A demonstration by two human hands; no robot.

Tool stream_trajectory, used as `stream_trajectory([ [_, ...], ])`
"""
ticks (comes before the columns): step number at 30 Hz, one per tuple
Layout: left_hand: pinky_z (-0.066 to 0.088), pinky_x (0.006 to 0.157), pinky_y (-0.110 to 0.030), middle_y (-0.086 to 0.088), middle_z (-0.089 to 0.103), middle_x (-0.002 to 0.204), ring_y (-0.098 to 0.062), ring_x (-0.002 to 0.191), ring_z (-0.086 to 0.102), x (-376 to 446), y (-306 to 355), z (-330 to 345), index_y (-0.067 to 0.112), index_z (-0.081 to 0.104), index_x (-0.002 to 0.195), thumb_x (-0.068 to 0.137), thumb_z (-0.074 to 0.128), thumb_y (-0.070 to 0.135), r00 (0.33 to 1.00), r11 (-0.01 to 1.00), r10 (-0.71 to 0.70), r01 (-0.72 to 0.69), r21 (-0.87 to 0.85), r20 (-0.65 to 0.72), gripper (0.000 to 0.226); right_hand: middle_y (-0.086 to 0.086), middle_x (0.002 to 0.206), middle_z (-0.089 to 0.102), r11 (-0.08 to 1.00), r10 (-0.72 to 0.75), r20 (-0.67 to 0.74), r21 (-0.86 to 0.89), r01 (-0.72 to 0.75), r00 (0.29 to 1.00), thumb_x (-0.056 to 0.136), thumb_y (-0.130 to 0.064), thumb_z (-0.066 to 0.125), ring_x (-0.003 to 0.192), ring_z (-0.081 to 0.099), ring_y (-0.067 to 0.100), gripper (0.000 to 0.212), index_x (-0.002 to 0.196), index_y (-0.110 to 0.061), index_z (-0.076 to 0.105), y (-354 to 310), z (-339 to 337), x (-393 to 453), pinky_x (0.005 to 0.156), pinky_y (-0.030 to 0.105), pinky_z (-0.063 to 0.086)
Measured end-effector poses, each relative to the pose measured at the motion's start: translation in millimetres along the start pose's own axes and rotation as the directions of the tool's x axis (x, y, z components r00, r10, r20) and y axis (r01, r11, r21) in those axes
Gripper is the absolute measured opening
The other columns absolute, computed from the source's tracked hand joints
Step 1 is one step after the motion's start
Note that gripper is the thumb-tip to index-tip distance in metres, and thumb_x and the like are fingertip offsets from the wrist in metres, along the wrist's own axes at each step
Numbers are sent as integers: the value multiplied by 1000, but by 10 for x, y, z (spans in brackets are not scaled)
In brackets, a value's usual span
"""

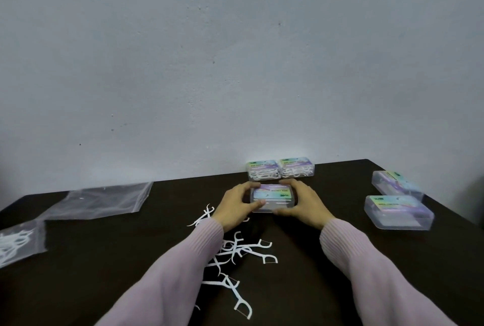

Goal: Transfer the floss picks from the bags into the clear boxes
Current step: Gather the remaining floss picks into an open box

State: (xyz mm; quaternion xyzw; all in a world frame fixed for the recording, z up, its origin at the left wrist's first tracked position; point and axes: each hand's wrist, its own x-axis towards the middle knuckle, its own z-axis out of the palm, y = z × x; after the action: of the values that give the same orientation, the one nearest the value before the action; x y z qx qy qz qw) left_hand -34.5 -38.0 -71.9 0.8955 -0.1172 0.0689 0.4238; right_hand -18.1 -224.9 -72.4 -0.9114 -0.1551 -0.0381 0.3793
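- Our left hand (237, 205) holds the left end of a clear box (272, 197) at the centre of the frame, grip closed round it with fingers on the far edge and thumb on the near edge.
- Our right hand (301, 203) holds the right end the same way; the box sits on the dark bench (104, 260) with its lid down.
- Just behind it, by the wall (235, 50), we see two filled boxes (281, 169) side by side, white picks showing through.
- At the right of the frame lie two more boxes (398, 199), well apart from our hands.
- Loose floss picks (235, 255) are scattered on the bench below our hands, partly under our left sleeve (167, 273).
- At upper left of the bench lies a flat clear bag (104, 199); at the left edge, another bag with picks (18, 244) inside.
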Motion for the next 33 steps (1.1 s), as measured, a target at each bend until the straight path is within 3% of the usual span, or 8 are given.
stream_trajectory([
  [5, 43, 100, -27, 1, 54, 132, -10, 117, 51, -25, 57, -25, 27, 59, 124, 90, 59, 31, 995, 988, 64, -74, -133, -76, 34, 0, 127, 50, 959, -3, -73, 282, 23, 997, 68, -28, 80, 109, 48, 9, 71, 130, -18, 45, -10, -35, -22, 88, 18, 39],
  [8, 38, 105, -34, 5, 50, 133, -10, 125, 44, -22, 74, -29, 32, 64, 116, 90, 58, 34, 972, 985, 174, -170, 41, -159, 27, -1, 125, 51, 944, 1, -110, 328, 35, 994, 69, -33, 79, 110, 49, 10, 70, 129, -18, 47, -9, -30, -25, 86, 19, 39],
  [13, 42, 97, -27, 3, 65, 119, -2, 99, 52, -58, 121, -9, 19, 63, 120, 91, 59, 29, 901, 900, 383, -315, 300, -204, 31, -4, 119, 52, 911, 12, -224, 405, 82, 974, 71, -35, 77, 108, 49, 10, 64, 125, -20, 49, -7, -43, -7, 84, 19, 39],
  [19, 38, 99, -22, 7, 56, 130, -6, 119, 48, -62, 123, 21, 24, 58, 127, 92, 56, 31, 929, 923, 328, -276, 269, -173, 36, -4, 127, 50, 880, -75, -339, 419, 222, 938, 65, -18, 83, 115, 48, 10, 69, 125, -22, 49, -2, -72, -20, 86, 19, 48],
  [23, 44, 94, -28, -1, 57, 129, -12, 111, 54, -41, 265, 47, 24, 54, 130, 99, 39, 37, 990, 980, 11, -39, -198, -141, 37, -10, 123, 47, 890, -326, -507, 119, 440, 798, 64, -12, 84, 115, 46, 4, 71, 122, -29, 46, -73, -73, -13, 94, 20, 45],
  [26, 55, 74, -30, -8, 62, 115, -17, 90, 64, -29, 425, 13, 22, 53, 127, 96, 33, 51, 977, 790, -201, 204, -578, 70, 46, -8, 125, 44, 851, -502, -447, -98, 517, 741, 64, -2, 81, 117, 41, 1, 73, 122, -27, 44, -122, -7, -22, 95, 12, 40],
  [29, 58, 74, -35, -14, 64, 113, -23, 92, 67, -33, 439, 1, 20, 54, 123, 90, 45, 57, 957, 634, -251, 275, -723, 144, 50, -8, 130, 41, 820, -567, -308, -124, 559, 764, 68, 2, 75, 119, 40, 1, 78, 125, -32, 34, -182, 62, -57, 98, 10, 35],
  [33, 57, 79, -38, -13, 61, 118, -28, 105, 62, -13, 343, -54, 17, 51, 125, 89, 57, 41, 956, 546, -266, 252, -799, 119, 44, -4, 138, 39, 788, -615, -205, -123, 603, 762, 63, 17, 55, 129, 31, -4, 80, 131, -21, 38, -204, 99, -49, 105, 6, 25],
])
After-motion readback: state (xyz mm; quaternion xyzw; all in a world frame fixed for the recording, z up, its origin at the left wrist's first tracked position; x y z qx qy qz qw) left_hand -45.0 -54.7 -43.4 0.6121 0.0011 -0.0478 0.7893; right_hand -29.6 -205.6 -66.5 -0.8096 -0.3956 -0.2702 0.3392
